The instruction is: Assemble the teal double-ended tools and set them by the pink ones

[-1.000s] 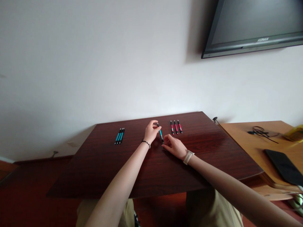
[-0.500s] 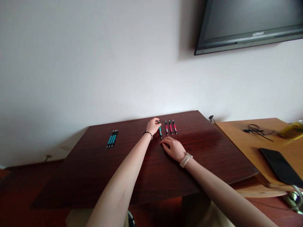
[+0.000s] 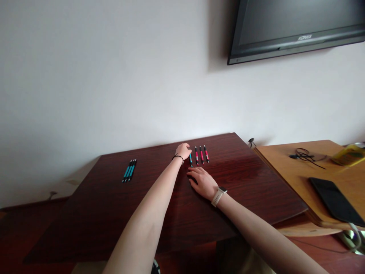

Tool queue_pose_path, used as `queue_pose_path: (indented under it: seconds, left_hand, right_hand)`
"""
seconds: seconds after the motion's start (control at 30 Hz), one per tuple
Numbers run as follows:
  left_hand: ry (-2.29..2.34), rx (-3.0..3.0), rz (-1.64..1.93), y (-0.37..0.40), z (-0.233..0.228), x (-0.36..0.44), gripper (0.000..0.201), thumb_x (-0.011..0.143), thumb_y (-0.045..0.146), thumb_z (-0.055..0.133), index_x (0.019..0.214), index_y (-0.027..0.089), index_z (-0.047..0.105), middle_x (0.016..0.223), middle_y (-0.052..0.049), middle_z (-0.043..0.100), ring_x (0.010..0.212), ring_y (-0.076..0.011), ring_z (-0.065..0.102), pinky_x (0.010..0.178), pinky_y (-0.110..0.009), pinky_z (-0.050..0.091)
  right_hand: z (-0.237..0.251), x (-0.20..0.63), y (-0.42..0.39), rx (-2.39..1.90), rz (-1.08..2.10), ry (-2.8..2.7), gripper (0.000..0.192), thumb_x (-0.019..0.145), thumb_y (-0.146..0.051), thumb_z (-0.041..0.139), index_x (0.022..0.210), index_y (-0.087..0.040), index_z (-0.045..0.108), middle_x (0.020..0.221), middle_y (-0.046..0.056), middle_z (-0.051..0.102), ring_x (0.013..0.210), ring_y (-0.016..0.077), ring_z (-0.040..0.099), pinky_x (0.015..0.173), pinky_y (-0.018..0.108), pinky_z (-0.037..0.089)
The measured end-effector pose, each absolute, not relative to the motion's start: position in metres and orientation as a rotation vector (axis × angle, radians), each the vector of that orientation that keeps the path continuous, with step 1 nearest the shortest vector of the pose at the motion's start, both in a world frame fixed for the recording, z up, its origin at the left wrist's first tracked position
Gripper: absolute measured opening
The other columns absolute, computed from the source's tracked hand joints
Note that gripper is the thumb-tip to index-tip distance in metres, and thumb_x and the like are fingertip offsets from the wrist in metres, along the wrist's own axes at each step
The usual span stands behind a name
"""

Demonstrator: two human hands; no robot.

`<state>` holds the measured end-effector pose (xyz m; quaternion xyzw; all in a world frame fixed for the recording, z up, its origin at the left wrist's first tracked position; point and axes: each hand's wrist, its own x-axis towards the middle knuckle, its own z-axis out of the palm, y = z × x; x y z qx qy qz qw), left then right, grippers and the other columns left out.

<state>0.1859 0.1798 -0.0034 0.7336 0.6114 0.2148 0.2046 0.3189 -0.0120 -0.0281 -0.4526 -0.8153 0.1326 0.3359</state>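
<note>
The left hand [image 3: 183,150] pinches a teal pen [image 3: 190,160] near the tabletop's [image 3: 159,213] far edge, just beside three pink pens [image 3: 201,154]. The right hand [image 3: 200,182] lies flat, fingers spread (bare wood all around it).

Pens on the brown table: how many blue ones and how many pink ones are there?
Blue pens: 4, three in a group and one by the left hand
Pink pens: 3
Total: 7

Our left hand [image 3: 183,150] covers the top of the teal pen [image 3: 190,160]; we cannot tell whether the fingers grip it. The television [image 3: 296,28] is cut off above.
</note>
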Motion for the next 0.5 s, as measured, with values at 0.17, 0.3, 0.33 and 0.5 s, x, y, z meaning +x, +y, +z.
queue_pose_path:
  seconds: [0.17,0.3,0.33,0.5]
  left_hand:
    - [1.726,2.088,0.555,0.1806,-0.0076,0.1879,0.03,0.088,0.022,0.076,0.117,0.018,0.08,0.112,-0.011,0.081,0.109,-0.0244,0.074,0.101,-0.032,0.055]
    - [1.744,2.133,0.527,0.182,-0.0095,0.1893,0.027,0.09,0.023,0.074,0.116,0.019,0.081,0.113,-0.01,0.081,0.112,-0.0243,0.074,0.102,-0.031,0.054]
    - [1.749,2.143,0.522,0.1824,-0.0098,0.1896,0.027,0.09,0.023,0.074,0.116,0.019,0.081,0.113,-0.01,0.081,0.112,-0.0245,0.073,0.102,-0.032,0.054]
    - [1.766,2.176,0.516,0.1823,-0.0108,0.191,0.032,0.091,0.027,0.073,0.122,0.018,0.079,0.122,-0.012,0.079,0.116,-0.0256,0.072,0.104,-0.033,0.054]
  right_hand:
    - [-0.0341,0.3174,-0.0115,-1.195,0.351,-2.17,0.037,0.101,-0.021,0.062,0.137,-0.016,0.07,0.152,0.018,0.062,0.143,0.0319,0.057,0.121,0.052,0.048]
    - [-0.0352,0.3163,-0.0123,-1.223,0.343,-2.216,0.041,0.104,-0.028,0.061,0.143,-0.015,0.066,0.156,0.019,0.059,0.148,0.0329,0.053,0.124,0.053,0.045]
    - [-0.0351,0.3161,-0.0125,-1.226,0.34,-2.227,0.042,0.105,-0.029,0.061,0.144,-0.014,0.065,0.157,0.019,0.058,0.149,0.0332,0.051,0.125,0.053,0.044]
    - [-0.0339,0.316,-0.0135,-1.239,0.34,-2.248,0.048,0.105,-0.035,0.063,0.148,-0.015,0.06,0.162,0.02,0.053,0.154,0.0335,0.047,0.127,0.055,0.041]
